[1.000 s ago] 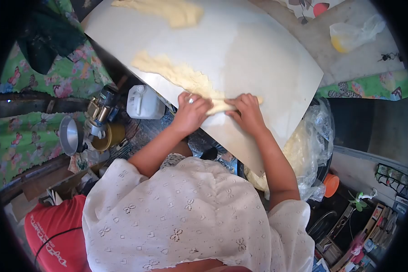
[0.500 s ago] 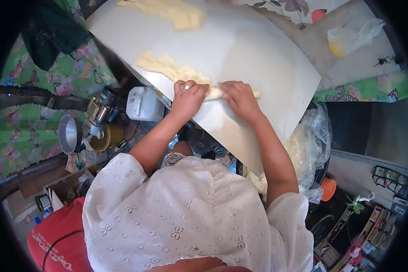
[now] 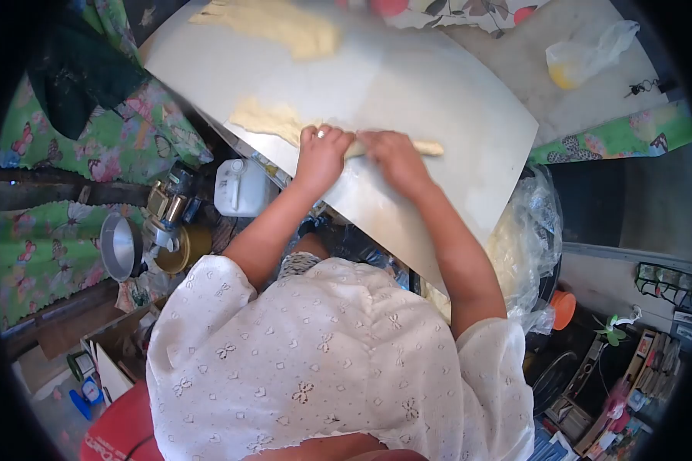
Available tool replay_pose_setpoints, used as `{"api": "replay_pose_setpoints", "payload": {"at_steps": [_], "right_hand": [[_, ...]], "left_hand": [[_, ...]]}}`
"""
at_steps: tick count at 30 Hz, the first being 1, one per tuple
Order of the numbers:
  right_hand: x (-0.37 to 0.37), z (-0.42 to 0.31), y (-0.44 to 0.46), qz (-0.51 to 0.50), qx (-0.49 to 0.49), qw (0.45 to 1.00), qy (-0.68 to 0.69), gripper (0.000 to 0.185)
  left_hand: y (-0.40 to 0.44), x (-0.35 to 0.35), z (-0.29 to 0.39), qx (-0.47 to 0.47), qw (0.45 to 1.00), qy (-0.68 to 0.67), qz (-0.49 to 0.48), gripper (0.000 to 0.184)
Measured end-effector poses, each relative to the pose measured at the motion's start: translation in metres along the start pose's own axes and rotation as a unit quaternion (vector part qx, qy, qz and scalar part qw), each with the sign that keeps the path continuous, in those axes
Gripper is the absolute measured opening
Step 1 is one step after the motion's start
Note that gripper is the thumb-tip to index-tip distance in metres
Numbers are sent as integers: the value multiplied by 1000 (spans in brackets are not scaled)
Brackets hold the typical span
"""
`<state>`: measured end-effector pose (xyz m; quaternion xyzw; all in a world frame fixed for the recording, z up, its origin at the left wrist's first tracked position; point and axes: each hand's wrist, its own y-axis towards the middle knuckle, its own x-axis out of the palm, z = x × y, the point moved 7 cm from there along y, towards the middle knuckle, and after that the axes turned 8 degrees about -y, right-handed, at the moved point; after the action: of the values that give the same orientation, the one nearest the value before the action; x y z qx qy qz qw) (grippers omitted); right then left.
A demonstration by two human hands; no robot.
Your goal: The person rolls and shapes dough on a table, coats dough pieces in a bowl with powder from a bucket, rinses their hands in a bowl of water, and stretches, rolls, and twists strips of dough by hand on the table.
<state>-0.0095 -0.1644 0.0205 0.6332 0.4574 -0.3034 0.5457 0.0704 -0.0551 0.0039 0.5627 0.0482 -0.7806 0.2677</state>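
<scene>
A strip of pale yellow dough (image 3: 267, 121) lies on the white board (image 3: 469, 100). Its left part is flat with a ragged edge, while to the right it is a narrow roll (image 3: 429, 147). My left hand (image 3: 323, 157), with a ring on one finger, curls its fingers over the dough where flat part and roll meet. Close beside it, my right hand (image 3: 396, 161) bends its fingers over the roll, whose end sticks out to the right. Both hands cover the middle of the dough. Another flat dough sheet (image 3: 273, 27) rests at the board's far left.
A white jug (image 3: 242, 188) stands below the board's left edge, near a metal pan (image 3: 121, 246). Under the right edge hangs clear plastic (image 3: 534, 238). A plastic bag with something yellow (image 3: 588, 58) and keys (image 3: 642, 87) lie on the grey surface at upper right.
My hands have shifted slightly left along the dough. More of the roll shows right of my right hand, and less flat dough shows beside my left hand.
</scene>
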Motion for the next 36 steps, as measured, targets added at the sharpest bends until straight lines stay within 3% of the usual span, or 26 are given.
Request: {"api": "replay_pose_setpoints", "payload": {"at_steps": [4,6,8,12,14,15,17,18,19,21,22,27,29,31,33,35,36], "right_hand": [[0,-9,0,-5,55,998,3,44],[4,-4,-4,-39,76,996,36,41],[11,0,-16,-146,84,983,69,38],[9,5,-1,-182,103,975,72,38],[-2,7,25,20,107,977,-184,42],[2,7,31,19,111,976,-184,42],[-1,4,39,64,119,975,-177,43],[12,3,31,-14,96,985,-142,42],[11,-1,24,-11,90,985,-144,42],[9,-20,8,-30,18,999,-11,42],[2,-22,6,-20,13,999,-25,42],[5,-6,10,-24,37,998,46,34],[14,0,10,-177,64,979,75,26],[10,3,29,-156,61,983,74,24],[18,3,43,-141,68,985,75,21],[14,8,71,82,133,981,-117,21],[15,6,81,49,133,983,-115,23]], "left_hand": [[-13,-24,18,81,989,-3,122,36],[-23,-21,13,90,991,3,95,33],[-42,-12,10,123,990,-1,74,29],[-34,-20,2,58,995,-85,19,23],[-21,-38,-15,-39,977,-20,208,24],[-15,-40,-19,-37,978,-21,205,24],[-4,-35,-15,52,995,-16,89,26],[-9,-23,-21,80,996,4,30,32],[-13,-23,-23,79,996,7,35,32],[-26,-32,-14,97,993,-31,62,40],[-30,-38,-8,107,990,-1,97,47],[-37,-22,-18,75,996,-17,39,36],[-43,-25,-19,77,997,-15,17,32],[-40,-41,-29,1,992,-128,22,17],[-26,-44,-33,-21,993,-95,72,18],[-18,-70,-38,-74,965,0,253,20],[-13,-60,-42,-41,979,9,198,27]]}}
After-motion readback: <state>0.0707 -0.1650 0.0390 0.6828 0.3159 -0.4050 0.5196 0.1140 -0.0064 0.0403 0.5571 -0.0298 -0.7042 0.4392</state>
